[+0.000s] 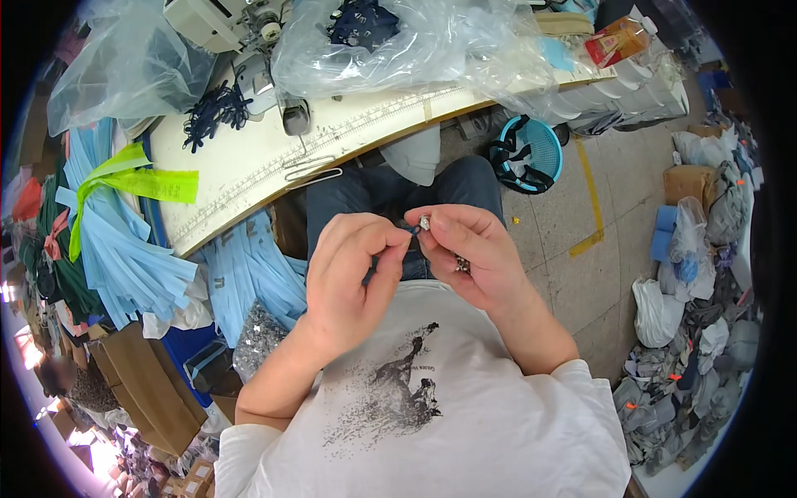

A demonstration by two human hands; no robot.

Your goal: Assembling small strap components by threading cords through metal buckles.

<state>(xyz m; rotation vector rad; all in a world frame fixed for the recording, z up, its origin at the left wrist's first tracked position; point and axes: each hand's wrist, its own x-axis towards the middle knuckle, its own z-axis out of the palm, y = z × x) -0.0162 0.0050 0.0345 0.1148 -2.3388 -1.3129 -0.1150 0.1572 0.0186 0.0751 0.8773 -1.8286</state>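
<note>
Both my hands meet in front of my chest, above my lap. My left hand (353, 274) is closed in a pinch on one end of a short dark navy strip (413, 230). Between thumb and forefinger, my right hand (481, 257) grips a small silver metal piece (424, 222) where the strip meets it. More small metal pieces (462, 264) lie in the curled fingers of that hand. Whether the strip passes through the metal piece is too small to tell. A tangle of similar navy strips (214, 114) lies on the white sewing table (241, 178).
A sewing machine (203, 23) and clear plastic bags (390, 62) with navy pieces cover the table's back. Light blue strips (137, 241) hang at left, with a bright green band (133, 183). A blue basket (544, 158) stands on the floor; bags and cloth heaps (697, 373) lie right.
</note>
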